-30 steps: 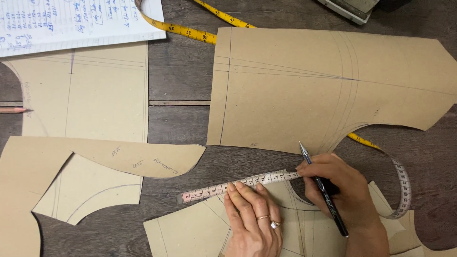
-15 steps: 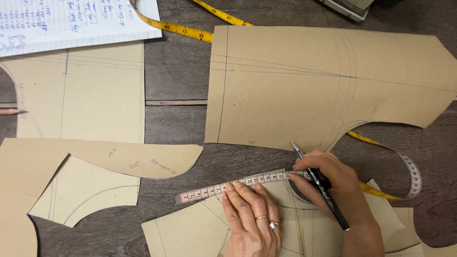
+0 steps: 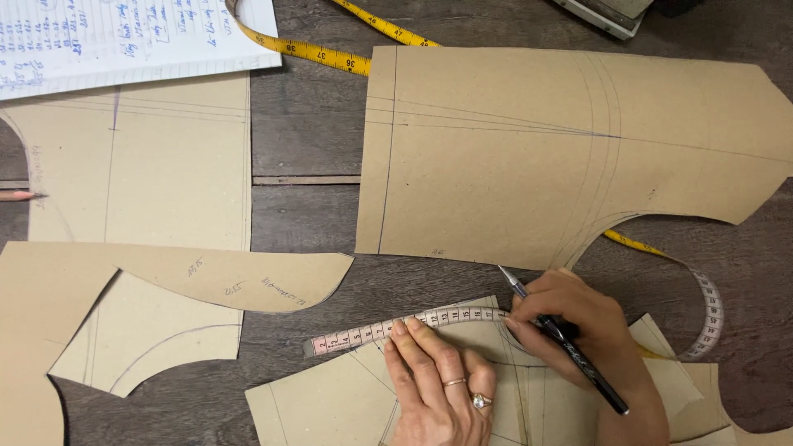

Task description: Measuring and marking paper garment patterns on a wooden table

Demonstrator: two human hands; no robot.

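My left hand (image 3: 438, 380) presses its fingertips on a pale measuring tape strip (image 3: 388, 330) laid along the top edge of a brown cardboard pattern piece (image 3: 330, 405); it wears two rings. My right hand (image 3: 578, 330) grips a black pen (image 3: 570, 343), whose tip points up-left just above the right end of the strip. The strip curves slightly over the pattern piece's upper edge. Part of that piece is hidden beneath both hands.
A large cardboard pattern piece (image 3: 562, 149) lies above the hands. More pattern pieces (image 3: 165, 182) lie at left. A yellow tape measure (image 3: 330, 54) runs across the top, a written notebook page (image 3: 124, 37) at top left, a pencil tip (image 3: 21, 196) at the left edge. Dark wooden table (image 3: 306, 124).
The view has shifted slightly. My right hand has drawn the pen a little lower and closer to the strip's end. My left hand stays pressed on the strip.
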